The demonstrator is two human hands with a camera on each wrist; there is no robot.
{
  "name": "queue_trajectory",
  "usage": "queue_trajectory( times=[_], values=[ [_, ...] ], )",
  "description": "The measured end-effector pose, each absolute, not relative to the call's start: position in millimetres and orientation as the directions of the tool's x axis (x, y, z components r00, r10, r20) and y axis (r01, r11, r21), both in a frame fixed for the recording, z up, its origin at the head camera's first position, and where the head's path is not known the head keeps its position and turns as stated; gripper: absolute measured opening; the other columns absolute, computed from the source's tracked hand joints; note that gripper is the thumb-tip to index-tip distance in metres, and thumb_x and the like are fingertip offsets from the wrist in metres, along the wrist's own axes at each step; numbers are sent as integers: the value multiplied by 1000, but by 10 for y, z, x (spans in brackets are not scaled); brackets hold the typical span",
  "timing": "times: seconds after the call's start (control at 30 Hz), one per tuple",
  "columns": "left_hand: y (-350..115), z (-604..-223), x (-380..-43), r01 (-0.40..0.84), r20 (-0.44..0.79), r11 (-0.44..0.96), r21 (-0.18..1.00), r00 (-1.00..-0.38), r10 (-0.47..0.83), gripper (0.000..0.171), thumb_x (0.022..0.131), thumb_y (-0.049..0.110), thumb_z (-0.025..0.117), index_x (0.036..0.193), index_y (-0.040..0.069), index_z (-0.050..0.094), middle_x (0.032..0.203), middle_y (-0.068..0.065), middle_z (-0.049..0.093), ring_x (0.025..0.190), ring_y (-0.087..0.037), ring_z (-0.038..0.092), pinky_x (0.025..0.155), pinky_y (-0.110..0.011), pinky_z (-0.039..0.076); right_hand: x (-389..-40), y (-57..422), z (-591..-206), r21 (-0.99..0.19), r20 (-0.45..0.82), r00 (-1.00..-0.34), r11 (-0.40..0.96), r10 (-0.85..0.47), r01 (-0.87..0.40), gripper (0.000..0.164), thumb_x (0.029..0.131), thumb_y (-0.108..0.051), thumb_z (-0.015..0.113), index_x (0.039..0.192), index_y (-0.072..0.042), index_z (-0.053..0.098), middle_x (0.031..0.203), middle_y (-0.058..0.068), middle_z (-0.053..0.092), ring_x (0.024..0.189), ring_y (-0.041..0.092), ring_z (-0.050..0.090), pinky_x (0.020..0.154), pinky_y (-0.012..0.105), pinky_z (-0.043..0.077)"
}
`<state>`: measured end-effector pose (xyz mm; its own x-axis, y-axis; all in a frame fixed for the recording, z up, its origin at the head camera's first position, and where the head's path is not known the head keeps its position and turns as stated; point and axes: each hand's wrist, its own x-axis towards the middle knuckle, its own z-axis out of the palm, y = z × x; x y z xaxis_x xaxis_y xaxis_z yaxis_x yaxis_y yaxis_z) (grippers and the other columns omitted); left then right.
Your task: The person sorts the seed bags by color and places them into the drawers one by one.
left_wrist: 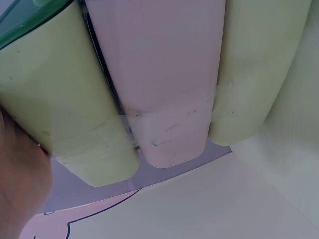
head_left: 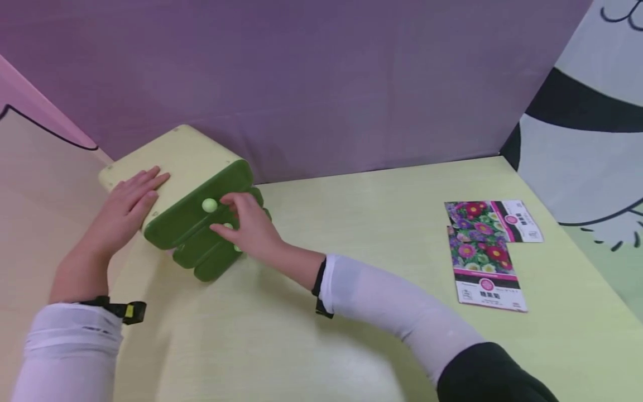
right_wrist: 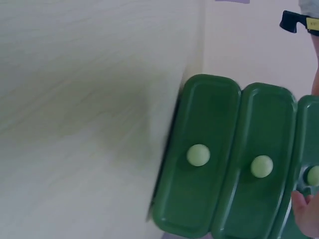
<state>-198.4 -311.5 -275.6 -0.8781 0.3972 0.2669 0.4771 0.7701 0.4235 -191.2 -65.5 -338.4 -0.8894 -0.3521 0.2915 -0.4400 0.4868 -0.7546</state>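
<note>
While the left hand [head_left: 120,212] rests on the cabinet [head_left: 176,153], the right hand [head_left: 257,230] hovers by its top knob [head_left: 209,205]

With thumb and forefinger parted, the right hand has hold of nothing that shows; the forefinger is just beside the top knob, the thumb lower, near the middle knob [right_wrist: 261,166]. The left hand lies flat above, fingers straight, gripping nothing. A slip seems the likeliest trouble, since a small round knob gives fingertips little to hook. With the thumb so low, a pull might also drag the middle drawer [right_wrist: 251,211], and a light left palm could let the whole cabinet slide. All three green drawer fronts [right_wrist: 199,199] look closed, so their contents cannot be told. The cabinet stands at the far left of the table [head_left: 351,223], near the purple wall [head_left: 326,84]; well off to the right lie two overlapping flower-printed cards [head_left: 486,268]
</note>
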Motion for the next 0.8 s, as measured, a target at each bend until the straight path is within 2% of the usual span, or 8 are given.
queue_trajectory(
  times=[0.17,0.3,0.63,0.8],
  values=[
    [-3098,-2749,-1975,466,264,774,428,-884,386,45,106,20,31,148,6,37,156,-25,24,147,-45,11,121,-56,-4,-1889,-749,-3323,-591,374,-823,574,-428,-567,51,91,-33,67,135,-13,49,134,6,46,105,11,58,85,7,46],
    [-3092,-2741,-1980,460,260,773,436,-887,381,46,106,21,31,148,6,37,157,-25,23,147,-44,11,121,-55,-5,-1914,-796,-3315,-545,414,-808,597,-419,-588,48,92,-30,67,133,-14,51,129,6,47,96,9,58,78,5,46],
    [-3089,-2748,-2000,474,270,760,444,-880,391,45,106,19,31,148,5,37,156,-25,24,147,-45,11,120,-56,-4,-2055,-819,-3258,-590,422,-819,568,-389,-574,30,95,-22,63,123,-12,59,121,4,53,102,10,58,86,5,44],
    [-3088,-2757,-1994,468,278,761,450,-883,378,45,105,19,31,147,5,38,156,-25,25,147,-45,12,120,-56,-4,-2069,-802,-3233,-587,410,-814,564,-412,-581,29,94,-21,64,122,-12,60,120,3,54,102,9,57,86,4,43]
  ],
)
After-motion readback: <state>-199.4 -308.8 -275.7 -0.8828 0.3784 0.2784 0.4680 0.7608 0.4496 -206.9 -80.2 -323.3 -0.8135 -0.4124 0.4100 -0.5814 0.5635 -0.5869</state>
